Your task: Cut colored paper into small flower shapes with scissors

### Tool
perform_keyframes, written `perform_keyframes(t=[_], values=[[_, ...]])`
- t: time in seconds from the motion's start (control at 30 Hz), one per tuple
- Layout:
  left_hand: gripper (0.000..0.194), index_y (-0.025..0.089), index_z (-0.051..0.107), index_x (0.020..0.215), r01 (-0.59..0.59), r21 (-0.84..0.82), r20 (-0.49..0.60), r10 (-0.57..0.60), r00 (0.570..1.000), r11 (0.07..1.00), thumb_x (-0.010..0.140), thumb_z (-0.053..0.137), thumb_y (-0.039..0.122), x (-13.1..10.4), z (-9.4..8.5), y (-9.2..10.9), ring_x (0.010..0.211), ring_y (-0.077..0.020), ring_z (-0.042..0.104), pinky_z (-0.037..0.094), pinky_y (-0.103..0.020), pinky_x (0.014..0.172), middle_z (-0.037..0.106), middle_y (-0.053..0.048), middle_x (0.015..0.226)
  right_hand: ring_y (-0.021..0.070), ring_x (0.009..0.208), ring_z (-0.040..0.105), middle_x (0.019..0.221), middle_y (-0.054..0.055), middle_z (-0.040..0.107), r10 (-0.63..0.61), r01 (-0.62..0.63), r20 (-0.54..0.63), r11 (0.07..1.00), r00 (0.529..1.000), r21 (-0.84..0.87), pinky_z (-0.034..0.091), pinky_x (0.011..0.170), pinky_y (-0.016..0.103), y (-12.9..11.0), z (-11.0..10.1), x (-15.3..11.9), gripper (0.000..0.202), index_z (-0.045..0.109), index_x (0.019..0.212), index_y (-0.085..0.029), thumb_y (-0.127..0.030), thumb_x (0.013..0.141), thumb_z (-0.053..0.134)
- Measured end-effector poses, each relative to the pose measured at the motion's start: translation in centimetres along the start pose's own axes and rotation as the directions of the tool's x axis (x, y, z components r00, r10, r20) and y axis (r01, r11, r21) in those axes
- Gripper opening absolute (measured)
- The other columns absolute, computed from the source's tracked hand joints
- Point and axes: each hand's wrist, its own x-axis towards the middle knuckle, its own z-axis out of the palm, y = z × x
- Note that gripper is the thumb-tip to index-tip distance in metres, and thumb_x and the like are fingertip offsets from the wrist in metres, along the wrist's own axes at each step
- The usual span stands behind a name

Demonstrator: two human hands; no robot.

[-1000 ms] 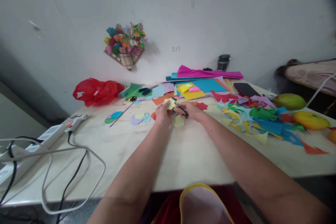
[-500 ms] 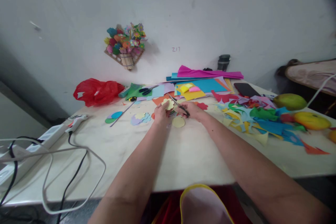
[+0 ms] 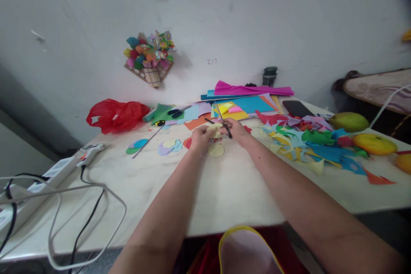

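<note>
My left hand (image 3: 201,138) pinches a pale yellow paper flower (image 3: 213,131) with a wavy edge. My right hand (image 3: 236,131) is closed round a pair of scissors (image 3: 221,116) whose blades are parted and point away from me. The paper lies against the scissors between my two hands; whether a blade touches its edge I cannot tell. Just below, a pale yellow paper circle (image 3: 216,150) rests on the table. Left of my left hand lies a red and orange round paper piece (image 3: 187,142), partly hidden.
Blue and lilac paper flowers (image 3: 173,147) and blue and green circles (image 3: 139,144) lie left. Paper scraps (image 3: 308,141), mangoes (image 3: 374,144) and a phone (image 3: 296,108) are right. Behind are coloured sheets (image 3: 250,105), other scissors (image 3: 178,111) and a red bag (image 3: 117,115). A power strip (image 3: 48,180) trails cables.
The yellow flower has turned in my left hand and moved right, towards my right hand. The scissors have opened wider and swung more upright. The whole view has shifted slightly.
</note>
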Motion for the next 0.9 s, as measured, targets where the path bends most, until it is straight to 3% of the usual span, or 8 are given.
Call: perform_keyframes(t=[0.13, 0.3, 0.5, 0.73, 0.9], values=[[0.03, 0.014, 0.068, 0.064, 0.02, 0.058, 0.098, -0.026, 0.995, 0.998, 0.06, 0.082, 0.041, 0.1, -0.6, -0.5, 0.055, -0.0137, 0.056, 0.043, -0.025, 0.054, 0.064, -0.004, 0.061, 0.0107, 0.049, 0.051, 0.055, -0.005, 0.055, 0.018, -0.018, 0.002, 1.0, 1.0, -0.004, 0.033, 0.043, 0.02, -0.2, 0.0, -0.2, 0.039, 0.061, 0.09, -0.016, -0.026, 0.056, 0.077], [0.034, 0.014, 0.069, 0.067, 0.053, 0.033, 0.16, -0.058, 0.985, 0.998, 0.055, 0.085, 0.041, -0.4, -0.3, 0.1, 0.055, -0.014, 0.058, 0.046, -0.026, 0.055, 0.066, -0.006, 0.064, 0.0086, 0.046, 0.048, 0.055, -0.006, 0.054, 0.02, -0.02, 0.004, 1.0, 1.0, 0.012, 0.03, 0.04, 0.019, -0.2, 0.1, -0.2, 0.038, 0.06, 0.089, -0.017, -0.026, 0.055, 0.075], [0.037, 0.013, 0.066, 0.062, 0.098, 0.018, 0.129, -0.099, 0.987, 0.995, 0.053, 0.086, 0.043, -1.0, 0.1, 0.9, 0.051, -0.0124, 0.055, 0.043, -0.024, 0.049, 0.063, -0.005, 0.058, 0.0079, 0.044, 0.046, 0.052, -0.007, 0.053, 0.019, -0.02, 0.029, 0.999, 0.999, 0.031, 0.028, 0.039, 0.018, -0.5, 0.2, -0.4, 0.034, 0.059, 0.086, -0.017, -0.023, 0.056, 0.074], [0.034, 0.013, 0.068, 0.065, 0.103, -0.014, 0.116, -0.101, 0.988, 0.995, 0.055, 0.086, 0.039, -0.5, -0.3, 0.5, 0.053, -0.0138, 0.057, 0.044, -0.025, 0.05, 0.066, -0.007, 0.062, 0.0109, 0.048, 0.052, 0.054, -0.004, 0.056, 0.035, -0.034, -0.04, 0.999, 0.999, 0.033, 0.024, 0.036, 0.018, -0.2, -0.1, -0.1, 0.033, 0.06, 0.085, -0.017, -0.024, 0.057, 0.075], [0.033, 0.012, 0.07, 0.068, 0.111, 0.018, 0.158, -0.112, 0.981, 0.994, 0.057, 0.085, 0.039, -0.3, -0.5, 0.2, 0.052, -0.0137, 0.058, 0.043, -0.024, 0.049, 0.067, -0.008, 0.063, 0.0091, 0.05, 0.053, 0.059, -0.005, 0.057, 0.033, -0.033, -0.001, 0.996, 0.999, 0.081, 0.035, 0.044, 0.019, -0.3, 0.0, -0.1, 0.035, 0.061, 0.084, -0.017, -0.021, 0.053, 0.077]])
